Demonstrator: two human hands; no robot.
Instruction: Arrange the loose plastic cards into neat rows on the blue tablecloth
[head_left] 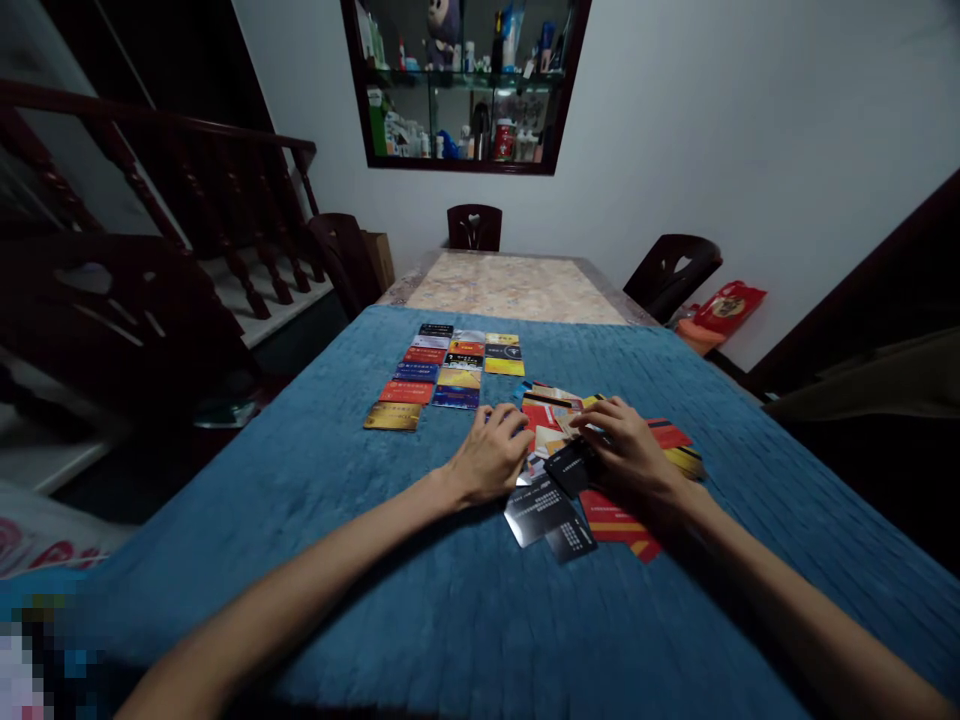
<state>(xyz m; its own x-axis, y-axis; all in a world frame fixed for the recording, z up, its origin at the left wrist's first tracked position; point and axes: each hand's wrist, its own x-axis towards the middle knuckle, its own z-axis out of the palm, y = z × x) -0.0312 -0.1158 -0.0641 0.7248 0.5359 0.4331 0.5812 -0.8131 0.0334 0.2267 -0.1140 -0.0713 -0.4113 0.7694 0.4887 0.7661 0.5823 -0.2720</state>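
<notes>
A loose heap of bank cards lies on the blue tablecloth, some overlapping. At the heap's left edge is my left hand, its fingers bent but apart, tips down at the cards. My right hand reaches over the heap's right side with fingers spread and curved. Close to its fingertips is a black card. Nearer to me lie dark grey cards and red cards. Left of the heap, several cards overlap in three columns: a left column, a middle column and a short right column.
Beyond the cloth, the bare marble-patterned tabletop continues. Dark wooden chairs stand around, one at the far end and one at the right. A red bag sits behind the right chair. A stair railing runs along the left.
</notes>
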